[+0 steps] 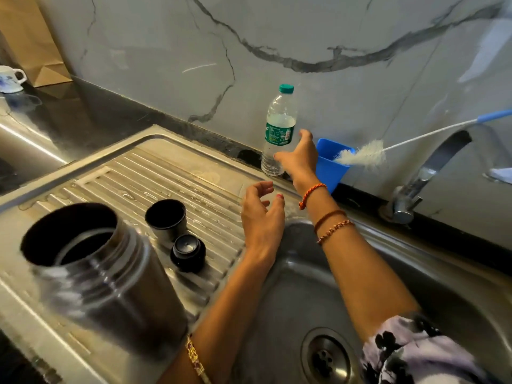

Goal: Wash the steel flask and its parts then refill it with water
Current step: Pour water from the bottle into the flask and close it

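Observation:
The open steel flask (105,278) stands uncapped on the wet ribbed drainboard (155,173) at lower left. Its steel cup (167,220) and black stopper (187,253) sit just behind it. A clear plastic water bottle (278,128) with a green cap stands at the back ledge. My right hand (300,156) stretches toward the bottle with fingers spread, right beside it, holding nothing. My left hand (261,214) hovers over the drainboard's edge, fingers loosely curled and empty.
A blue cup (329,173) by the wall holds a white bottle brush (365,155) with a blue handle. The tap (432,173) stands at right over the sink basin (304,286) with its drain (328,356). A mug (11,79) and paper bag (33,42) sit far left.

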